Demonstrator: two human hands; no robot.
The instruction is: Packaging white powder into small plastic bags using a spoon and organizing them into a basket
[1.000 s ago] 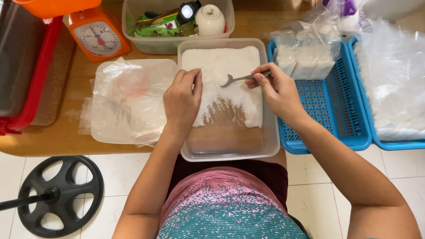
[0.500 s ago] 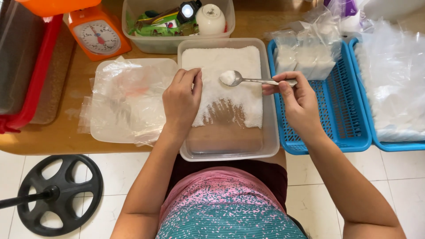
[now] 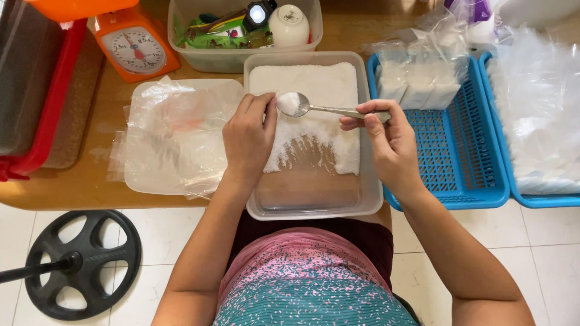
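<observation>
Holding a metal spoon (image 3: 300, 105) level by the end of its handle, the right hand (image 3: 389, 145) pinches it between thumb and fingers, the bowl heaped with white powder and hanging just above the clear plastic tub (image 3: 373, 199). The left hand (image 3: 249, 140) is curled closed over the tub's left side, its fingers touching the spoon's tip; it seems to hold something small and clear there, though what exactly cannot be told. To do this well, the spoon should stay flat and move slowly, kept over the tub so any spill lands back in the powder (image 3: 314, 84) (the heap looks loose). That powder fills the tub's far half; the near part is scraped bare. To the right, a blue basket (image 3: 453, 151) holds a few small filled bags (image 3: 417, 90) at its far end. Left of the tub, a clear tray (image 3: 142, 181) carries crumpled plastic bags (image 3: 175, 127). Behind stands an orange kitchen scale (image 3: 134, 48) and another clear container (image 3: 181, 42) of odds and ends, including a white cup (image 3: 289, 25).
</observation>
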